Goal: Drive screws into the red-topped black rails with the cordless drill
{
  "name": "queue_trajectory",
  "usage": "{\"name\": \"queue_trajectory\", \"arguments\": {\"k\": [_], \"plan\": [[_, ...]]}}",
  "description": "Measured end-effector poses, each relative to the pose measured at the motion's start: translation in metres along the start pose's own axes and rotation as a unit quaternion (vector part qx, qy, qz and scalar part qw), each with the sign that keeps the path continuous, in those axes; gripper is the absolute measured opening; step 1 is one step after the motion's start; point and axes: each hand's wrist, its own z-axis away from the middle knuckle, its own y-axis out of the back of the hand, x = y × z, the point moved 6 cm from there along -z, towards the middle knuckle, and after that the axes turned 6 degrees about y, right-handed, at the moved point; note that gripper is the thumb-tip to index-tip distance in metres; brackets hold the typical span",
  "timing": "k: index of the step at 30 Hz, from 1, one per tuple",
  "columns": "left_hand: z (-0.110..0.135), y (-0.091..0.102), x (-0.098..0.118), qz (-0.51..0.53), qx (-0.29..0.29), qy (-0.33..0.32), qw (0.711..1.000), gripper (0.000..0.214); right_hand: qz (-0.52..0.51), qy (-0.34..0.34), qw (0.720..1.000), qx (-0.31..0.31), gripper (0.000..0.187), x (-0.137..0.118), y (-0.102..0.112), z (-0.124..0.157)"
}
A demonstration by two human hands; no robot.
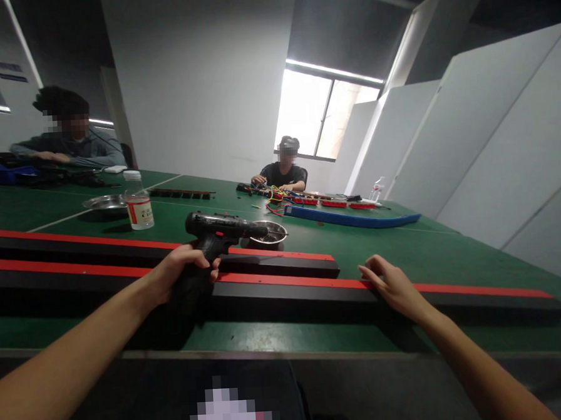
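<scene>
My left hand (pixel 180 271) is wrapped round the grip of a black cordless drill (pixel 225 228), whose nose points right toward a small metal bowl (pixel 268 234). The drill stands over two long black bars with red top strips: the near bar (pixel 477 295) and the far bar (pixel 75 246), both lying across the green table (pixel 428 246). My right hand (pixel 392 285) rests on the near bar's red strip. Its fingers are curled loosely with the fingertips touching the strip, and nothing shows in them.
A plastic bottle with a red label (pixel 138 208) and a flat metal dish (pixel 104 202) stand at the left. A blue bar (pixel 351 219), red parts and coloured wires lie before a seated person (pixel 283 172). Another person (pixel 70 142) sits at the far left.
</scene>
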Motion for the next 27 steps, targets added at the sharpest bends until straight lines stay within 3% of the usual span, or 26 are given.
{"name": "queue_trajectory", "arguments": {"k": [8,14,19,23,27], "plan": [[0.0,0.012,0.001,-0.005,0.013,0.001,1.0,0.016,0.016,-0.052,0.991,0.118,0.042,0.005,-0.002,0.01],[0.007,0.019,0.001,-0.013,0.048,0.024,0.998,0.025,0.043,-0.039,0.99,0.128,0.043,-0.001,-0.006,0.009],[0.014,0.004,0.003,0.002,0.02,0.026,0.999,0.024,0.062,-0.036,0.988,0.139,0.044,-0.014,-0.011,0.006],[0.02,-0.01,0.005,-0.017,-0.009,0.002,1.0,0.02,0.075,-0.025,0.988,0.131,0.042,-0.035,-0.023,0.002],[0.021,-0.015,0.003,-0.014,-0.015,-0.001,1.0,0.02,0.09,-0.017,0.99,0.111,0.035,-0.068,-0.048,-0.006]]}}
